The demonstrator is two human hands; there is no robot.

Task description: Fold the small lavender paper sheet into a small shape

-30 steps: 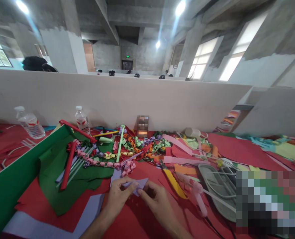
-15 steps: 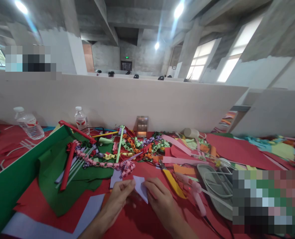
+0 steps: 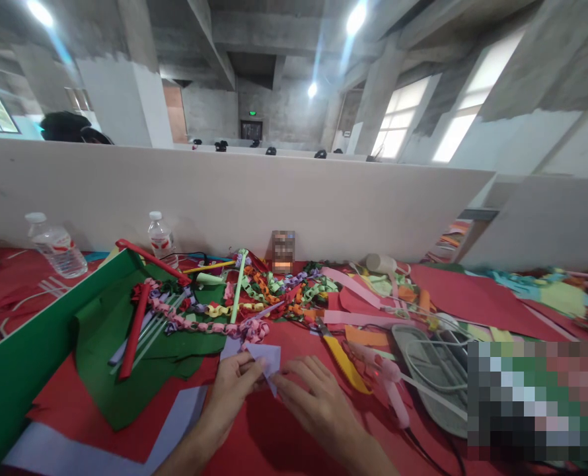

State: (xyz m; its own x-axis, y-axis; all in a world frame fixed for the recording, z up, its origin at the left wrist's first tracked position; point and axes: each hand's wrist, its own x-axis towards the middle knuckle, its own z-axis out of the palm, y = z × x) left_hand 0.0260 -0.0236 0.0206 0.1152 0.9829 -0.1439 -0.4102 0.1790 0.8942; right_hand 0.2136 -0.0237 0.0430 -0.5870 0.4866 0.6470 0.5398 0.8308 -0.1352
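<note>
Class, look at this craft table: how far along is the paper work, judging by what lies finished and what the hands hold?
Done: long paper chains lie linked across the red table. In hand: the left hand and right hand pinch one small lilac paper piece, apparently folding it. Probably left: loose pink strips and a lilac sheet lie unused, not joined to anything.

On the red-covered tabletop [image 3: 284, 443], the small lilac paper piece [image 3: 268, 360] lies before the coloured paper chains [image 3: 274, 291]; a yellow-handled utility knife [image 3: 342, 360] lies right.
</note>
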